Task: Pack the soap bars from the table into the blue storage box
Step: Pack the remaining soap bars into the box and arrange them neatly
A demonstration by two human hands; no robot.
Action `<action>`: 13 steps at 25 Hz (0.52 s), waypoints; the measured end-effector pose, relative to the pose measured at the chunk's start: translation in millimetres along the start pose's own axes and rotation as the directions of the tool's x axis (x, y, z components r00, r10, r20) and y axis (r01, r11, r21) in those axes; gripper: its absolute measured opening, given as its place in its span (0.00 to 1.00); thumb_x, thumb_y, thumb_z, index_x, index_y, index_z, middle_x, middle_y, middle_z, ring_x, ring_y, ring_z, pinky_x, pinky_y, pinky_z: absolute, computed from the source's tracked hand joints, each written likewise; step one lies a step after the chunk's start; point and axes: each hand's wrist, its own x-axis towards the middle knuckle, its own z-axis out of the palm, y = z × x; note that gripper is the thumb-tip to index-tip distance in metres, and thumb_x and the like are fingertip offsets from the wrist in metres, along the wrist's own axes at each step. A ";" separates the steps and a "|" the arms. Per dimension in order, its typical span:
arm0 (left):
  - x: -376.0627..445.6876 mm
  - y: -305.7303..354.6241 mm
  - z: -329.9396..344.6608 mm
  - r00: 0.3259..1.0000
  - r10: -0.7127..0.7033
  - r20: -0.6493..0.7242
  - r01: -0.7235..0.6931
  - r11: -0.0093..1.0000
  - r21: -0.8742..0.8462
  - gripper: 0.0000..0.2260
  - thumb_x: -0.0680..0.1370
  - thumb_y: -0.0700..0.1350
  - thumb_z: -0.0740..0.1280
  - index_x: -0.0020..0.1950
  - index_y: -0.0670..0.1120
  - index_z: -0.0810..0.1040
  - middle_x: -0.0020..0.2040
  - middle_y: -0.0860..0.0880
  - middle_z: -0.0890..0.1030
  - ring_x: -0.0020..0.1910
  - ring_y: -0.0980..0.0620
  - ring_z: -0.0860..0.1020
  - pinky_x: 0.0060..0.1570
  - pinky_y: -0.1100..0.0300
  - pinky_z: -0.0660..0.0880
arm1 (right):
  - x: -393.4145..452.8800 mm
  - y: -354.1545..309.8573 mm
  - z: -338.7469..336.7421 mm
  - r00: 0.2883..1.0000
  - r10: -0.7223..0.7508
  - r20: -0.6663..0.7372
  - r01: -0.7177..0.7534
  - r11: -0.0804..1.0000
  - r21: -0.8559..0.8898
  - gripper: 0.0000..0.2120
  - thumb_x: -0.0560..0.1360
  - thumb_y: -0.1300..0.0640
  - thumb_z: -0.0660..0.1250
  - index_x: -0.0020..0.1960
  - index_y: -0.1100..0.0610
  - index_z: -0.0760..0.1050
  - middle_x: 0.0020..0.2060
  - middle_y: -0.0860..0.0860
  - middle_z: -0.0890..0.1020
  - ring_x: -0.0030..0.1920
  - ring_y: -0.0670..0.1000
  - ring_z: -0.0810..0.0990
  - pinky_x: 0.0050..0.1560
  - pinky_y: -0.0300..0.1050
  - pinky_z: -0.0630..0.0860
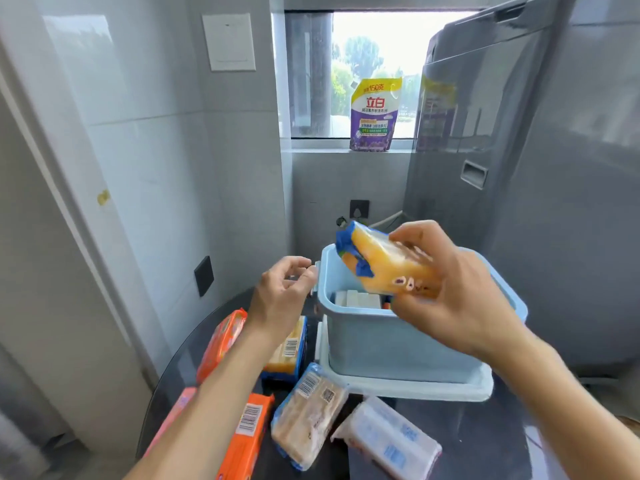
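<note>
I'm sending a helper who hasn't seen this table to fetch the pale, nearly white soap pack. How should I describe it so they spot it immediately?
Find the blue storage box standing on the dark round table. In front of its base, nearest the person, lies a clear-wrapped pale soap pack with light blue print. It is the only whitish one: the soap bars to its left are tan, yellow or orange.
</note>
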 end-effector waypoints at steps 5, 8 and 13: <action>3.3 -12.0 37.1 0.998 0.054 0.018 -0.056 0.979 0.196 0.18 0.75 0.41 0.68 0.64 0.52 0.76 0.59 0.54 0.74 0.57 0.54 0.74 0.47 0.72 0.69 | 71.6 76.8 1.6 0.925 0.191 0.329 -0.109 0.962 -0.252 0.13 0.66 0.51 0.75 0.47 0.44 0.74 0.37 0.41 0.76 0.38 0.52 0.77 0.36 0.44 0.69; 5.1 -17.7 37.0 0.996 0.061 0.066 -0.071 0.983 0.167 0.22 0.74 0.38 0.65 0.65 0.56 0.72 0.61 0.54 0.72 0.58 0.56 0.71 0.41 0.76 0.68 | 90.0 108.8 36.2 0.845 0.201 0.495 -0.074 0.962 -0.264 0.12 0.69 0.48 0.75 0.48 0.43 0.74 0.42 0.41 0.76 0.44 0.49 0.77 0.40 0.43 0.70; 4.1 -20.7 35.2 0.994 0.086 0.071 -0.093 0.991 0.096 0.19 0.72 0.41 0.65 0.57 0.62 0.73 0.57 0.57 0.72 0.54 0.67 0.72 0.39 0.75 0.71 | 88.9 125.8 83.7 0.890 0.176 0.419 -0.099 0.975 -0.200 0.13 0.67 0.47 0.78 0.45 0.45 0.74 0.45 0.43 0.78 0.45 0.50 0.76 0.40 0.45 0.71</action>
